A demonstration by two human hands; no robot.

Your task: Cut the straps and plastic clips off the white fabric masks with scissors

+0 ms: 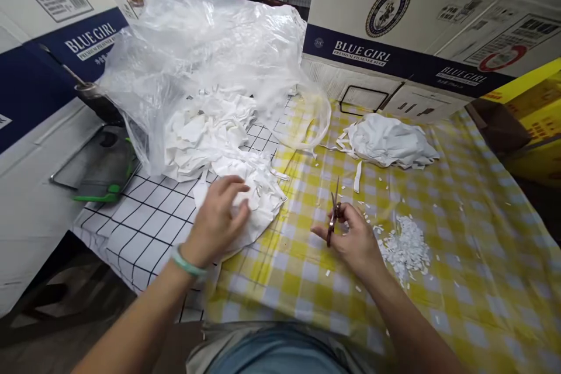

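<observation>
My right hand (355,239) is closed round small scissors (333,213), with the blades pointing away from me over the checked cloth. My left hand (221,216), with a pale green band at its wrist, hovers over or lightly touches white fabric pieces (260,190). Its fingers are bent and apart from the thumb, with nothing visible between them. A larger heap of white fabric (205,128) lies behind, partly under a clear plastic bag (219,41). Right of the scissors is a pile of tiny white clippings (407,248).
A white fabric bundle (388,140) and a loose strip (357,177) lie at the back right. Large beer cartons (394,41) wall off the back right; another carton (52,52) stands at left. A green-edged dark tray (105,166) sits at the left edge. People are beyond the table.
</observation>
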